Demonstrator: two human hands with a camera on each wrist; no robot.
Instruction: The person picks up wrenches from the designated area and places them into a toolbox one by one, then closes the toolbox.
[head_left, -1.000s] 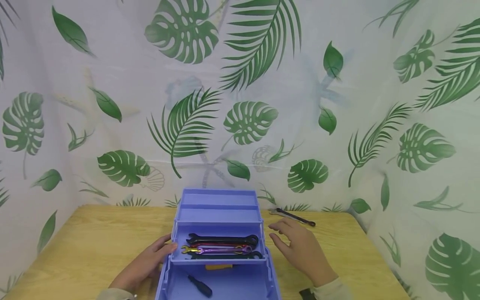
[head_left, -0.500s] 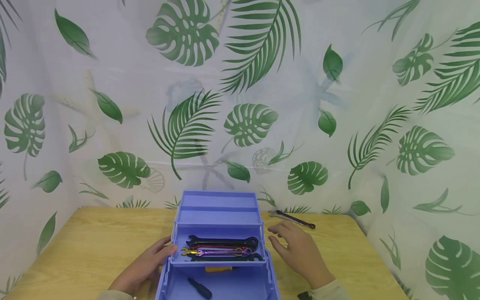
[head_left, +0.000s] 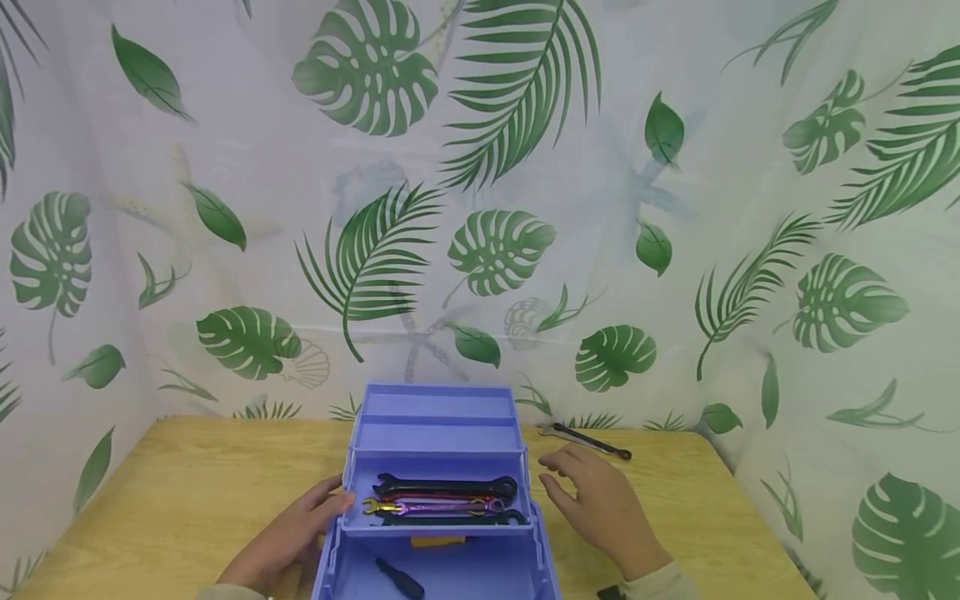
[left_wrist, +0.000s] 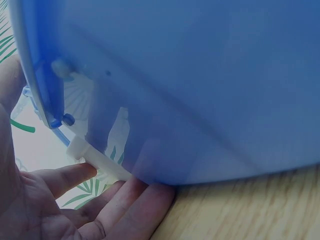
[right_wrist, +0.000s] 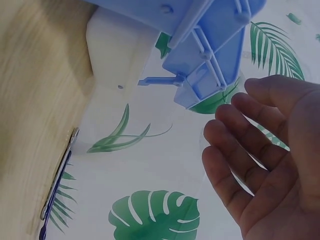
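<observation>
A blue plastic toolbox stands opened on the table, its raised tray holding several wrenches, black, purple and gold among them. In the lower compartment lies a dark screwdriver; a yellow piece shows partly from under the tray. My left hand rests against the box's left side, thumb at the tray's corner. In the left wrist view its fingers lie lightly bent along the blue wall. My right hand hovers beside the right side, fingers loosely bent, palm holding nothing.
Two wrenches lie on the wooden table at the back right, behind the right hand. A leaf-printed sheet closes off the back and both sides of the table. The box's lid stands raised near the back sheet.
The scene has shifted slightly downward in the head view. Both hands, the toolbox and the wrenches keep nearly the same places.
</observation>
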